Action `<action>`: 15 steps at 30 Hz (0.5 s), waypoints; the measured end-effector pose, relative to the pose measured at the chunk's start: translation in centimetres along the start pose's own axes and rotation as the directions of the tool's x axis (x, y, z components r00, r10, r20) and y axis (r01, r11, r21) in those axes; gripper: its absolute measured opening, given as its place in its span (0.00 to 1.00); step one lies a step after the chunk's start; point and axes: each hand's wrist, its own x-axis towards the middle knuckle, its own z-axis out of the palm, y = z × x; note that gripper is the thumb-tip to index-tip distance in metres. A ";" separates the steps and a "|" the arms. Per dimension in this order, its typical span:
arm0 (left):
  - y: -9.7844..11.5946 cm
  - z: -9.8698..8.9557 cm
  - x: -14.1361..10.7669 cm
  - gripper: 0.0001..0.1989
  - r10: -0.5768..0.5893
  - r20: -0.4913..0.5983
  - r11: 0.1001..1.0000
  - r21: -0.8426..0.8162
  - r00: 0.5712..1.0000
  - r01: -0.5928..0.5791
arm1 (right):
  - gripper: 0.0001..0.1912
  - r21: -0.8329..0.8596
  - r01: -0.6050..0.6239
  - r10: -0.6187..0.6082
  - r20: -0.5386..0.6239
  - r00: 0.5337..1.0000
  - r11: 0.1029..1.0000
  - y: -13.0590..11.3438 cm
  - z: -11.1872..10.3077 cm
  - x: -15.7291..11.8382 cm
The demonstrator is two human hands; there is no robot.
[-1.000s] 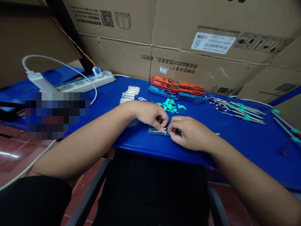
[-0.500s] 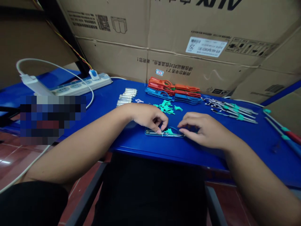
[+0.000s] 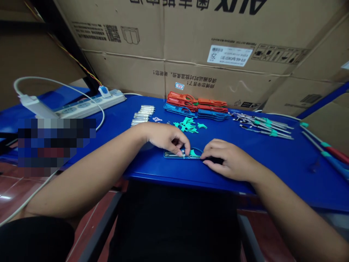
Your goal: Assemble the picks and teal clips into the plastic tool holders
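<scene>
A blue plastic casing half [image 3: 165,156] lies flat near the table's front edge, with a silver cylinder, thin white wires [image 3: 194,157] and a green trigger-like piece [image 3: 193,153] in it. Over its middle is my left hand [image 3: 170,139], thumb and forefinger pinched low at the wires; what is between the fingertips is too small to make out. At the casing's right end, my right hand [image 3: 227,158] has its thumb and fingers closed around the edge. The fingers hide part of that end.
Loose green pieces [image 3: 187,125], silver cylinders [image 3: 143,113] and small white parts [image 3: 157,119] lie behind my hands. Red casings [image 3: 181,97] and blue casings [image 3: 212,114] are stacked against the cardboard [image 3: 188,65]. Wired metal rods [image 3: 272,127] lie right; a power strip [image 3: 89,105] stands left.
My right hand has moved left and its fingers have closed on the casing's right end. The left hand keeps its pinch over the middle. The view has shifted slightly.
</scene>
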 end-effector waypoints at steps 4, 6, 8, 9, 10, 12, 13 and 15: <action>0.0 0.0 0.0 0.13 -0.003 0.002 1.000 -0.027 1.000 0.003 | 0.08 0.003 0.008 -0.008 -0.006 1.000 1.000 0.1 0.1 0.0; 0.1 0.0 0.0 0.13 -0.010 0.005 1.000 -0.029 1.000 0.010 | 0.08 -0.011 0.012 -0.012 -0.003 1.000 1.000 0.2 0.2 0.0; 0.1 0.0 0.0 0.13 -0.008 0.010 1.000 -0.015 1.000 0.008 | 0.08 -0.035 0.014 -0.014 0.001 1.000 0.999 0.3 0.2 0.0; 0.1 0.0 0.0 0.13 -0.006 0.012 1.000 -0.007 1.000 0.006 | 0.08 -0.049 0.015 -0.015 0.003 1.000 0.999 0.3 0.3 -0.1; 0.1 0.0 0.1 0.13 -0.005 0.012 1.000 -0.001 1.000 0.005 | 0.09 -0.063 0.016 -0.016 0.003 1.000 0.998 0.2 0.3 0.0; 0.0 0.0 0.1 0.14 -0.010 0.008 1.000 0.005 1.000 0.010 | 0.08 -0.092 0.018 -0.018 0.003 1.000 0.996 0.1 0.4 0.0; 0.0 0.0 0.0 0.14 -0.014 0.008 1.000 0.007 1.000 0.014 | 0.08 -0.105 0.017 -0.017 0.002 1.000 0.994 0.1 0.4 0.0; 0.1 0.0 0.0 0.14 -0.022 0.006 1.000 0.009 1.000 0.022 | 0.08 -0.122 0.009 -0.009 0.001 1.000 0.993 -0.1 0.4 0.0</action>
